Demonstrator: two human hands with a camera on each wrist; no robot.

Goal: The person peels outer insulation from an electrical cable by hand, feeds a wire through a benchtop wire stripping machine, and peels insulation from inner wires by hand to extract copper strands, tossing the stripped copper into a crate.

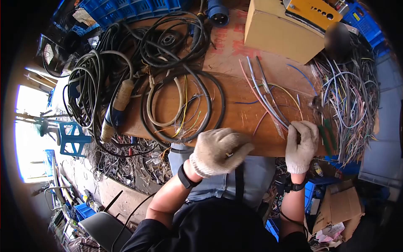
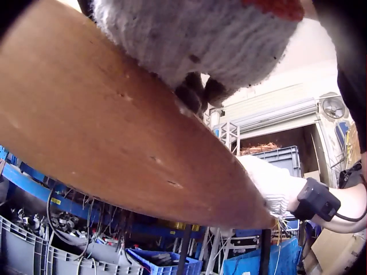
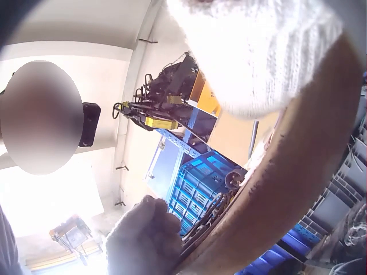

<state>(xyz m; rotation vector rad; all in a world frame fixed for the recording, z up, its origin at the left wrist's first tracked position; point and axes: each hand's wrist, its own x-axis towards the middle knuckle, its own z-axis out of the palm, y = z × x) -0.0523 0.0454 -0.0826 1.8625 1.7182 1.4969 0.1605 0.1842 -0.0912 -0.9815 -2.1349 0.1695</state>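
Observation:
My left hand [image 1: 222, 151], in a whitish knit glove, is at the board's front edge with its fingers curled. A small dark spot with a pale tip shows in the gap of its fingers; I cannot tell whether it is something held. Gloved as well, my right hand [image 1: 303, 145] pinches the near ends of several insulated wires [image 1: 265, 101], pink, grey and dark. They run away from me across the wooden board [image 1: 235, 117]. Beside the right hand lie green-handled pliers [image 1: 326, 132]. In the left wrist view the left glove [image 2: 195, 40] hangs over the board's edge.
Coiled black cables [image 1: 176, 42] cover the left of the board, with a large connector [image 1: 119, 98] among them. A heap of cut wires [image 1: 348, 105] lies at the right. Behind stand a cardboard box [image 1: 281, 31], a yellow machine [image 1: 312, 14] and a blue crate [image 1: 130, 12].

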